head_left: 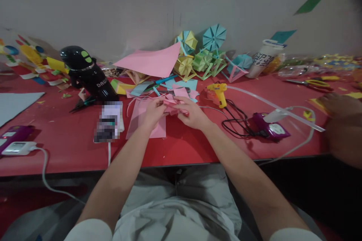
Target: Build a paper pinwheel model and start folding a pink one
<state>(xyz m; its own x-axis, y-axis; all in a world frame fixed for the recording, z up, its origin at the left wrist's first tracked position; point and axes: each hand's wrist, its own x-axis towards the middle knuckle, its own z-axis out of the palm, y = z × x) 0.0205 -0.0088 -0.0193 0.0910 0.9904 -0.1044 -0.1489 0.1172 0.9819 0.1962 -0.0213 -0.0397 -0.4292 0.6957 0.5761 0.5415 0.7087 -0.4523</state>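
Observation:
My left hand (pixel 153 112) and my right hand (pixel 191 113) meet over the red table (pixel 70 147), both pinching a small folded pink paper piece (pixel 173 106) between their fingertips. Under the hands lies a flat pink sheet (pixel 160 130). Thin pink paper strips curl just behind the left hand. A yellow glue gun (pixel 217 94) lies a short way right of my right hand, apart from it.
A black bottle (pixel 87 73) and a phone (pixel 109 121) sit left of my hands. Folded paper stars (pixel 203 58) and a large pink sheet (pixel 151 61) line the back. Black cables, a purple device (pixel 270 128), scissors (pixel 316 82) and another person's hand (pixel 341 107) are at right.

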